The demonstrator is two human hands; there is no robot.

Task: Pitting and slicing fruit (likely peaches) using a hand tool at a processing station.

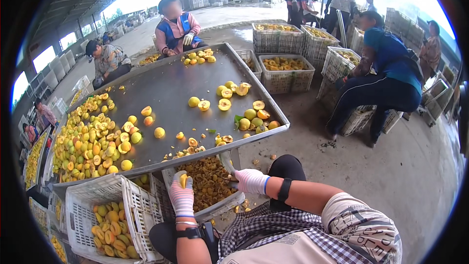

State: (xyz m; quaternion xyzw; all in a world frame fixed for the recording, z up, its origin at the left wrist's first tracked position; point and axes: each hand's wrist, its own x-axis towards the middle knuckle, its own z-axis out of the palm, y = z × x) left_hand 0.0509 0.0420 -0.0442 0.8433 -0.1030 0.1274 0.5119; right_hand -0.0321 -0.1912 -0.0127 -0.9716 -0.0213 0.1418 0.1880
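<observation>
My left hand [182, 194], in a striped knit glove, holds a yellow apricot piece [183, 180] between thumb and fingers above a white plastic crate. That crate holds a heap of brown-orange fruit scraps [207, 181]. My right hand [251, 181], gloved alike, grips a tool beside the crate's right rim; only parts of it show, so its kind is unclear. In front stands a metal-topped table [172, 91] with a large pile of apricots [91, 143] at its left and smaller groups of whole and halved fruit towards the right. Apricot halves [113, 231] fill the lower part of a white crate [88, 205] at the lower left.
A person [177, 31] in a blue vest sits across the table, another [110, 60] at its far left. To the right a person [388, 66] bends over stacked crates. Fruit-filled crates [287, 75] stand beyond the raised table rim [256, 135]. Scraps lie on the floor.
</observation>
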